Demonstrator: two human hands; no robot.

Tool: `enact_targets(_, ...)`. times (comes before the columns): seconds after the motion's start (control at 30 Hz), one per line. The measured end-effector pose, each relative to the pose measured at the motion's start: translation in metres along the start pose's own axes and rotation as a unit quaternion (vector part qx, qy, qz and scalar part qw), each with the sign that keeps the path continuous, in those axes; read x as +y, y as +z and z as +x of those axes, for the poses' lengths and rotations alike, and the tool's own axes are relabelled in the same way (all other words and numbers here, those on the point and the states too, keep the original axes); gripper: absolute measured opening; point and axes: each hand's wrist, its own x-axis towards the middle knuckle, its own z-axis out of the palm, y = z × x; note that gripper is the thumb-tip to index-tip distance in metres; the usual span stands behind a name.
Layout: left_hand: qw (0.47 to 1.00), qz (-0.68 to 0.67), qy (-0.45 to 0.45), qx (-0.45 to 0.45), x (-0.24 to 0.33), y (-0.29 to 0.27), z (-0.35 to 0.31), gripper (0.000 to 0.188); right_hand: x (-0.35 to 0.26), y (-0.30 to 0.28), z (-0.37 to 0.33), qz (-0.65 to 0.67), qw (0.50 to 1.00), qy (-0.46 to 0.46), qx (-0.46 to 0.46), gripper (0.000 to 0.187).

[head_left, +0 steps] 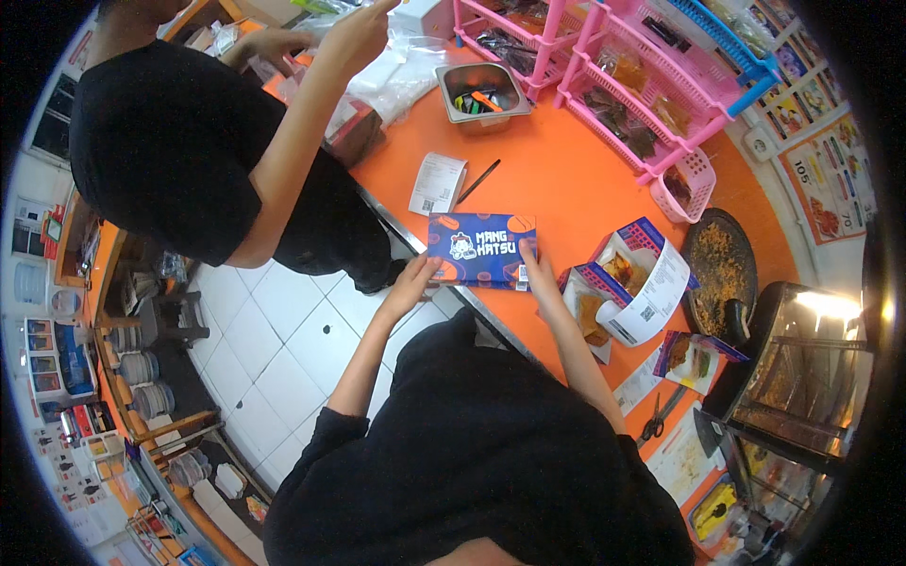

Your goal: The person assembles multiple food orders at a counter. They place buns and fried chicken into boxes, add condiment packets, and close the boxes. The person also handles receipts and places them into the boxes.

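Note:
A flat blue cardboard food box [481,269] with orange shapes and a white cartoon figure is held level between my hands, over the orange counter's front edge. My left hand [412,286] grips its left end, and my right hand [541,276] grips the right end with the thumb on top. Just beyond it a printed receipt [437,179] and a dark pen [478,181] lie on the counter. Right of my right hand stands an open patterned food box [618,269] with food inside and a curled receipt [651,307] over its front. A smaller food tray [590,316] sits beside it.
A co-worker in black [179,151] stands at the left. A steel container [489,119] holds markers; pink racks [566,71] stand behind. On the right are a stone mortar [719,250], another food carton [696,363], scissors [653,429], a knife [708,434] and a lit glass case [797,368].

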Motion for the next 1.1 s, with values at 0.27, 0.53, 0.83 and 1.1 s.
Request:
enact_targets(0.27,0.993,-0.079,0.053,-0.074,0.014,-0.007,0.011,0.075,-0.004,-0.028,-0.021,0.249,0.927,0.218,-0.175,0.057)
enact_targets(0.53,0.987,-0.098,0.101,-0.079,0.015,-0.020,0.017,0.075,0.002,0.000,-0.032,0.231,0.954,0.180,-0.070,0.057)
enact_targets(0.83,0.915,0.239,0.299,0.128,0.043,-0.050,0.074,0.058,-0.047,-0.004,-0.011,0.455,0.865,0.204,-0.044,0.038)
enact_targets(1.1,0.773,0.560,0.259,0.148,0.003,-0.070,0.073,0.044,-0.093,0.077,0.088,0.391,0.882,0.217,-0.150,0.056)
